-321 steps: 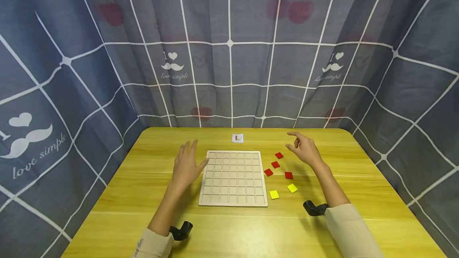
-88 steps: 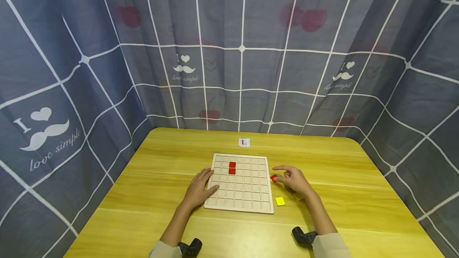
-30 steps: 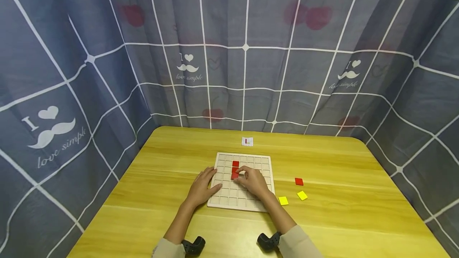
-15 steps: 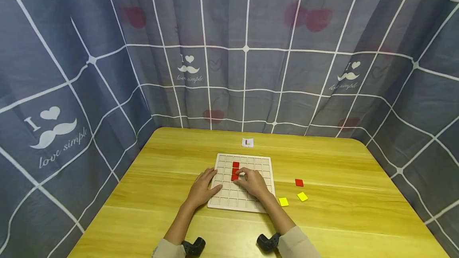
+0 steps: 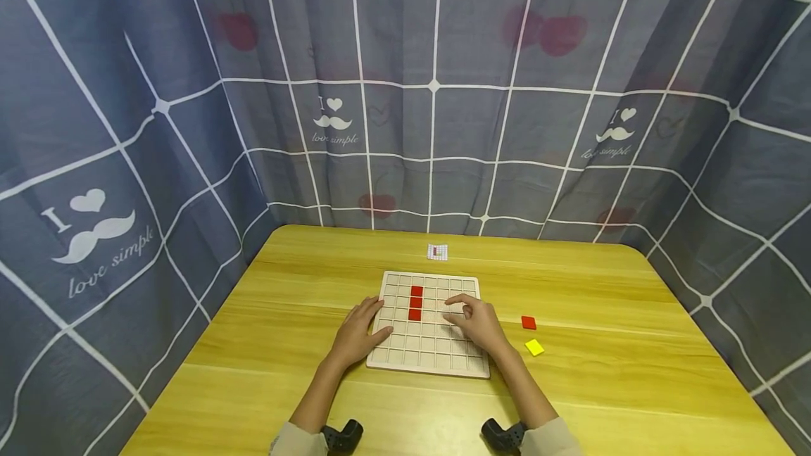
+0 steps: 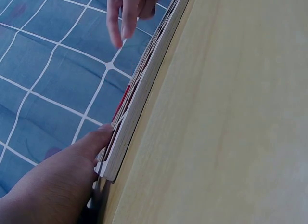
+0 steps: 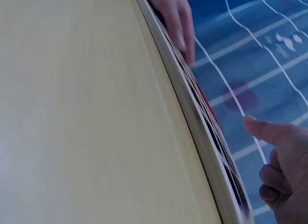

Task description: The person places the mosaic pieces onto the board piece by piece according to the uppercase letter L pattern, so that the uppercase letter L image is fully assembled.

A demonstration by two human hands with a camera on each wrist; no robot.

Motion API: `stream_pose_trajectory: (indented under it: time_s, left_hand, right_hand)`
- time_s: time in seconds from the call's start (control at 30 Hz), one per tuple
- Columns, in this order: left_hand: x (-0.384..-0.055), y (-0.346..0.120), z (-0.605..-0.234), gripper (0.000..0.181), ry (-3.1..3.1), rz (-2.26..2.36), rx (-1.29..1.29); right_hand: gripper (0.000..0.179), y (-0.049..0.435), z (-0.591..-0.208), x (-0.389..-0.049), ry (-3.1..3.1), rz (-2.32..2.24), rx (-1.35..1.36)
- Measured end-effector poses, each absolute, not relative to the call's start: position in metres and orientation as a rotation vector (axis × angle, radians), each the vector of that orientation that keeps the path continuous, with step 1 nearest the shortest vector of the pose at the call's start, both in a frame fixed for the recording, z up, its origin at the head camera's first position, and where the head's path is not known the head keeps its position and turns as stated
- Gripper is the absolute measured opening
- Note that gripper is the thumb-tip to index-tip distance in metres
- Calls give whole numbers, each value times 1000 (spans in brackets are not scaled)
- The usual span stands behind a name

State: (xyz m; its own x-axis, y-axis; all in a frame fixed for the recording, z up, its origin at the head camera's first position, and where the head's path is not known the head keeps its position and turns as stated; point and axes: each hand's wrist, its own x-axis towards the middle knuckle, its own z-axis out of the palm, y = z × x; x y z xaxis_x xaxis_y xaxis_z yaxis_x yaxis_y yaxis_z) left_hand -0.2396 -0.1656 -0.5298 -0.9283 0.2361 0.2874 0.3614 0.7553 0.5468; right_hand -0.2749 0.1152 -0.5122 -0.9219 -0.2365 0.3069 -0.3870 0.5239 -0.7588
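Observation:
A pale wooden grid board point(image 5: 429, 366) lies on the table. Three red square tiles point(image 5: 415, 302) fill a vertical line of its cells, left of the middle. My left hand point(image 5: 357, 333) rests on the board's left edge, its thumb point(image 6: 96, 139) over the rim. Above the right part of the board hovers my right hand point(image 5: 478, 324), thumb and index finger apart with nothing between them. In the right wrist view its thumb point(image 7: 269, 130) points out, clear of the board. Off the board's right side lie one red tile point(image 5: 529, 322) and a yellow tile point(image 5: 534, 347).
At the back of the table point(image 5: 304, 259) lies a small printed grid card point(image 5: 437, 252) with a coloured pattern. A blue-grey checked curtain point(image 5: 405, 118) surrounds the table. Black wrist devices point(image 5: 342, 436) sit on both wrists.
Earlier the red tiles lay off the board; three now sit in it. Over the last half second my right hand released the third tile and drew right, covering one yellow tile. Left hand unmoved lately.

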Motion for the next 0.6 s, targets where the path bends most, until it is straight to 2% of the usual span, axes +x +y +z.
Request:
stream_pose_trajectory:
  time_s: [0.2,0.33,0.6]
  left_hand:
    - [-240,-166,-531,62,-2752,-924,-478]
    - [-239,-166,-532,62,-2749,-927,-469]
    - [-241,-165,-531,62,-2743,-914,-486]
  right_hand:
    - [25,165,-506,-278,-2579,1373,417]
    - [33,199,-504,-280,-2588,1418,333]
    - [39,251,-508,-276,-2618,1467,331]
